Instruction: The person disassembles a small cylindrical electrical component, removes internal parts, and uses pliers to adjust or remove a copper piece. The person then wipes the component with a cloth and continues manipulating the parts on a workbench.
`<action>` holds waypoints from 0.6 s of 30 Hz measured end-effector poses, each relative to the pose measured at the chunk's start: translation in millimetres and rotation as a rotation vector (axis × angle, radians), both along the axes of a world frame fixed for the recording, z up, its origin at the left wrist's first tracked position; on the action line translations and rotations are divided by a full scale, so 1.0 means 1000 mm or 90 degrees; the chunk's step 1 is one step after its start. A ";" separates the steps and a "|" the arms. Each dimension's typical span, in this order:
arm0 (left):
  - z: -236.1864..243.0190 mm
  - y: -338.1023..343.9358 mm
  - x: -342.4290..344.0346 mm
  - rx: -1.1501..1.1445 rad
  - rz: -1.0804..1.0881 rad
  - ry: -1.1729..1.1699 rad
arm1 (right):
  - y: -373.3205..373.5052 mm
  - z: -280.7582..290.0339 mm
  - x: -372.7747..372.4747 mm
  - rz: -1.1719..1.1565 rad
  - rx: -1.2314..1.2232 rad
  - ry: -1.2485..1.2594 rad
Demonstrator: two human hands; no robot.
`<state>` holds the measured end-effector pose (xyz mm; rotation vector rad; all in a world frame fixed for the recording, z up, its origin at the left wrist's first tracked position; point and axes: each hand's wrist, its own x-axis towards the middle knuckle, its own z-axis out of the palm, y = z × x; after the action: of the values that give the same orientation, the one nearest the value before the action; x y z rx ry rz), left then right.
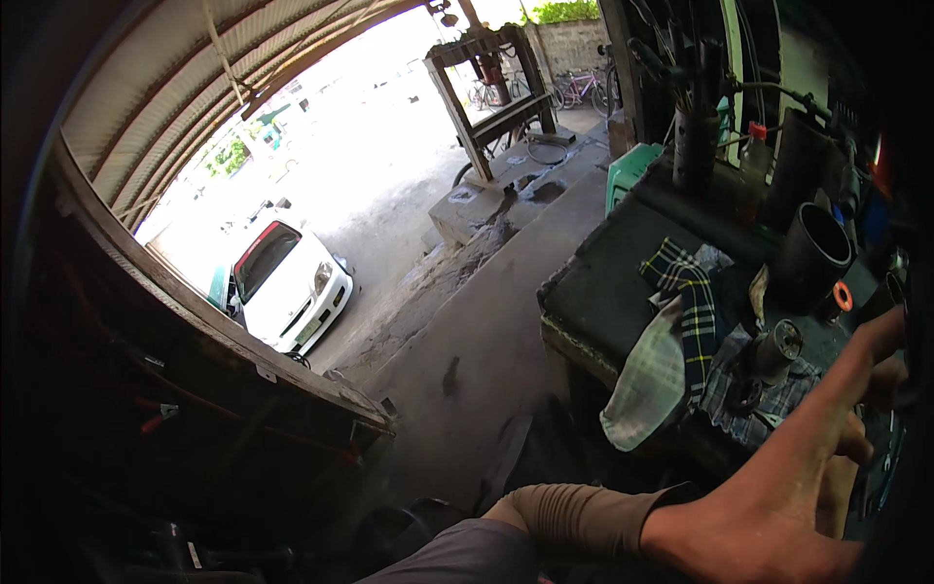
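My left hand [778, 487] reaches from a brown arm sleeve [584, 511] to the right edge, fingers bent around something dark I cannot make out; their tips are partly hidden. Beside it on the dark workbench [584, 302] lie plaid cloths [696, 331], a pale rag [637, 389] and a small metal cylinder [775, 350]. Farther back are a black open-topped cylinder [812, 263], an orange ring [842, 294], a red-capped plastic bottle [754, 165] and a dark holder with rods [694, 146]. My right hand is out of view.
A concrete step [467, 302] runs past the bench toward a metal press frame [486, 102], with bicycles [582, 88] behind. A white car [292, 292] stands outside under the corrugated roof. A dark panel [175, 389] fills the left, and a green plastic item [628, 175] sits behind the bench.
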<state>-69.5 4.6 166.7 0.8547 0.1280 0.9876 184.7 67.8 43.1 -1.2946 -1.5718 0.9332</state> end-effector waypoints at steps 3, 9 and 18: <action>-0.001 0.004 0.011 -0.042 -0.061 -0.042 | 0.001 0.002 0.004 0.003 0.008 -0.030; -0.015 0.010 0.025 -0.058 -0.084 -0.057 | 0.005 0.009 0.001 0.017 0.028 -0.069; -0.032 0.019 0.034 -0.008 -0.039 0.019 | 0.004 -0.008 0.019 0.017 0.057 -0.092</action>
<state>-35.8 23.3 134.6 0.8571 0.1323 0.9156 203.3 71.8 35.1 -1.3051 -1.7258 0.7913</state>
